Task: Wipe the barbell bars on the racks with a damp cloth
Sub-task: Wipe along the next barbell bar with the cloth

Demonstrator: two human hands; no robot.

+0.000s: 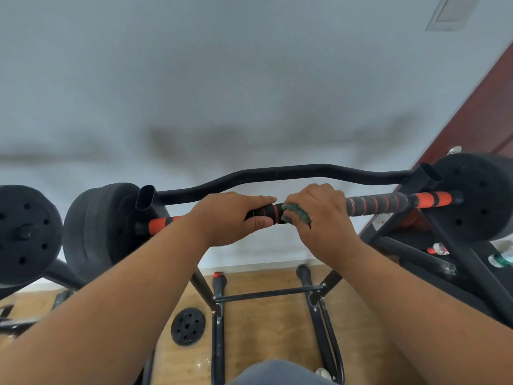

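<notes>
Mid-frame, our left hand (232, 215) grips the barbell bar (374, 203) w/ curled fingers, right hand (319, 209) just beside it clamps the green cloth (291, 211) round the bar.

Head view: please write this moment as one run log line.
left hand: grips black-and-orange foam barbell bar | right hand: presses green cloth round bar | bar: on black rack
</notes>
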